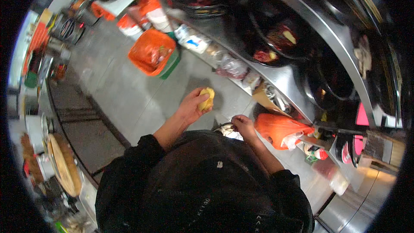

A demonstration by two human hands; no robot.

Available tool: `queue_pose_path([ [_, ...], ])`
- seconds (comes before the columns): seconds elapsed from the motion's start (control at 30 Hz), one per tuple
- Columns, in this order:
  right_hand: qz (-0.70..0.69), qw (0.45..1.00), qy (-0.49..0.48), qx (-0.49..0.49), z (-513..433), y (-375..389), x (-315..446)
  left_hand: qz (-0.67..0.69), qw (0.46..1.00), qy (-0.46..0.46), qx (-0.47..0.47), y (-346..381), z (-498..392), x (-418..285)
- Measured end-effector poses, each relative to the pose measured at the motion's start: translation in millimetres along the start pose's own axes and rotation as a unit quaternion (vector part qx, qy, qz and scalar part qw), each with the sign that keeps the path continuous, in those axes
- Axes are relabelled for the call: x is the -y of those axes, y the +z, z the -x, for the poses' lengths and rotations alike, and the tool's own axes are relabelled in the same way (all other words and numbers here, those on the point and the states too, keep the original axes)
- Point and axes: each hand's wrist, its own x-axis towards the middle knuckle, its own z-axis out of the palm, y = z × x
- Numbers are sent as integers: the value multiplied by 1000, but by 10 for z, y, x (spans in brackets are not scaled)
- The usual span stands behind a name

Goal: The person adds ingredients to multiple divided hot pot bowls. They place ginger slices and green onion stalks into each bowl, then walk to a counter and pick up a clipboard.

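Observation:
My left hand [192, 106] holds a yellow, uneven lump [206, 99], its thumb pressed across the near side. What the lump is made of, I cannot tell. To its right and lower, my right hand [244, 126] has its fingers curled in, with thumb and forefinger close together. Blur hides whether anything small is pinched there. Just left of those fingers, and below them from my viewpoint, is a pale, partly covered item [226, 130] with a dark rim. Both hands are in front of my dark top, above the grey floor [129, 103].
A green bin [170, 67] with an orange liner [136, 51] stands on the floor ahead. Along the right runs a metal cooking counter [281, 77] with dark woks, bagged goods [234, 68] beneath. An orange plastic bag [275, 127] sits by my right hand. Left is a round wooden board [59, 165].

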Motion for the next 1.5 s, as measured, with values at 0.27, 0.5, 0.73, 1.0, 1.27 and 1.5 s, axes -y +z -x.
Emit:
queue_pose_path([
  [0.27,24,994,-47,95,-269,2162,603,155,980,104,63,-1500,1137,-988],
  [0.5,126,947,-38,294,-123,4412,548,203,932,300,16,-2832,2501,-1431],
  [0.73,298,847,-169,406,-324,6095,462,248,886,370,-127,-3639,3004,-1560],
  [1.0,375,777,-154,482,-1331,7446,495,272,850,396,-217,-4489,2939,-2480],
  [1.27,340,716,-115,599,-2110,8813,1810,228,855,413,-219,-5128,2712,-4095],
  [1.5,294,813,-25,502,-2773,9549,2136,235,878,374,-183,-5751,2341,-5119],
])
